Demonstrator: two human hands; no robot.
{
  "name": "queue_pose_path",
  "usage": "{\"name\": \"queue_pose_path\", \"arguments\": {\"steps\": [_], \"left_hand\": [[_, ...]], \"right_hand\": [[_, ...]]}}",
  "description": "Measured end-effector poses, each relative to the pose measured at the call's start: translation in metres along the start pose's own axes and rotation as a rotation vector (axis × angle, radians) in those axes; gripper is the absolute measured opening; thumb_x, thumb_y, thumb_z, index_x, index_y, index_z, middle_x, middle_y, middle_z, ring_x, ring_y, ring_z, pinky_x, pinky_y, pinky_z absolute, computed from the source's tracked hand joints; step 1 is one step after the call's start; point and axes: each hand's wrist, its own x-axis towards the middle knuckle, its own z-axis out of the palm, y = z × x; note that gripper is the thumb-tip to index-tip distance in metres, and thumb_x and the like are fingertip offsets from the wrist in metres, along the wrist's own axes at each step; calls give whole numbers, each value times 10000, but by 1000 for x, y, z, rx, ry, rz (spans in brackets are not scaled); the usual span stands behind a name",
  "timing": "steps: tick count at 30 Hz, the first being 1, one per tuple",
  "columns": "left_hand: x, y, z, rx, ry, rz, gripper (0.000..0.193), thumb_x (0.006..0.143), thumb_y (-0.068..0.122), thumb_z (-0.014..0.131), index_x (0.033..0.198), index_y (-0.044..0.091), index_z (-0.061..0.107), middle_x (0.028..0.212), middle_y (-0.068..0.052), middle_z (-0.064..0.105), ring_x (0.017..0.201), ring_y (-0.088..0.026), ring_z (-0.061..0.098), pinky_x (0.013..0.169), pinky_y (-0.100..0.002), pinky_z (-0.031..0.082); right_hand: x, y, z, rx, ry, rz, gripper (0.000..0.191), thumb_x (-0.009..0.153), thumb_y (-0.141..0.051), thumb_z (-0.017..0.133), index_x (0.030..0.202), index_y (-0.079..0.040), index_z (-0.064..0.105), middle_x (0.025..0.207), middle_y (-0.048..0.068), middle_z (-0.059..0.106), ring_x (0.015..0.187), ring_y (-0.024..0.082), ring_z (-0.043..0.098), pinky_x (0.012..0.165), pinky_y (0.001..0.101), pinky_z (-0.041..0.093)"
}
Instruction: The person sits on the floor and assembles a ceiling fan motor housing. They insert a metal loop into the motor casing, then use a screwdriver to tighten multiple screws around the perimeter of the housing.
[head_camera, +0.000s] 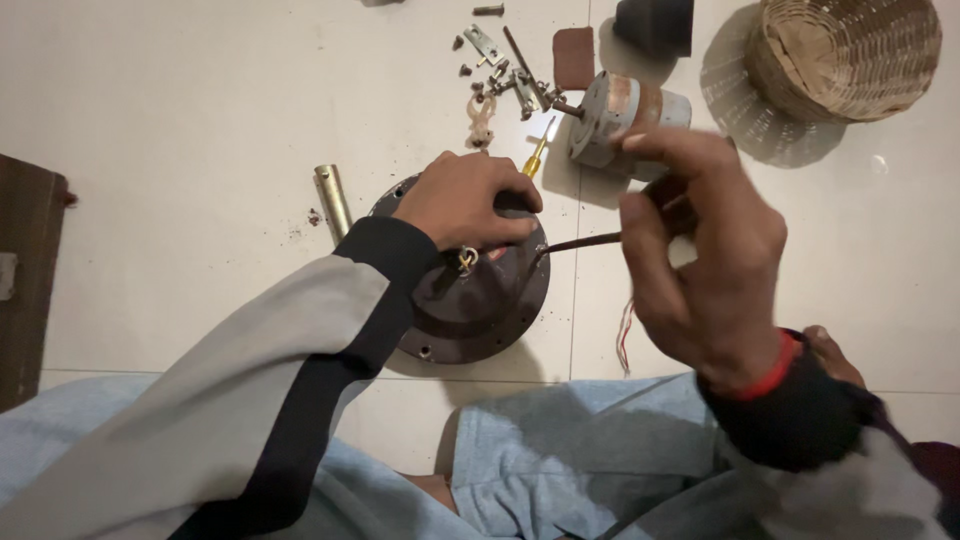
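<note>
My left hand (468, 202) is closed over the top of a dark brown round metal housing (480, 300) that lies on the white tiled floor. A yellow-handled screwdriver (537, 155) pokes out from behind that hand. My right hand (700, 260) is raised and blurred, gripping a dark thin rod-like tool (585, 242) whose tip reaches the housing's rim. Thin red and white wires (626, 335) hang below the right hand.
A grey cylindrical motor part (625, 115) lies beyond the housing. Several screws and small brackets (500, 70) are scattered near it, with a brass tube (333, 200) to the left. A wicker basket (845, 55) stands top right, a dark block (655, 25) beside it.
</note>
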Motion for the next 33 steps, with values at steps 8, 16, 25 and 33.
{"name": "queue_pose_path", "arguments": {"steps": [8, 16, 25, 33], "left_hand": [[-1, 1, -1, 14, 17, 24, 252, 759, 383, 745, 950, 232, 809, 1002, 7, 764, 931, -244, 705, 862, -391, 528], [-6, 4, -7, 11, 5, 6, 266, 743, 355, 740, 969, 229, 803, 998, 3, 769, 916, -239, 716, 864, -389, 539], [-3, 5, -7, 42, -16, 5, 276, 742, 368, 741, 969, 226, 810, 1004, -3, 765, 926, -250, 708, 864, -398, 529], [-3, 3, 0, 39, 19, 31, 250, 768, 364, 726, 960, 223, 801, 995, 2, 761, 937, -248, 705, 878, -391, 530]], "right_hand": [[3, 18, -42, 361, -469, 172, 547, 784, 137, 433, 1312, -3, 476, 1480, 113, 450, 1322, 186, 518, 1081, 370, 493], [13, 36, -52, 687, -751, 182, 573, 784, 175, 391, 1321, -21, 431, 1405, 144, 439, 1576, 268, 337, 1253, 447, 320], [15, 37, -48, 427, -742, 160, 256, 984, 1, 603, 1173, -60, 442, 1319, 113, 597, 1255, 191, 632, 966, 327, 557], [-18, 18, -3, -52, 23, 135, 233, 1025, -20, 784, 1078, 4, 558, 923, 92, 709, 846, 154, 754, 746, 266, 600]]}}
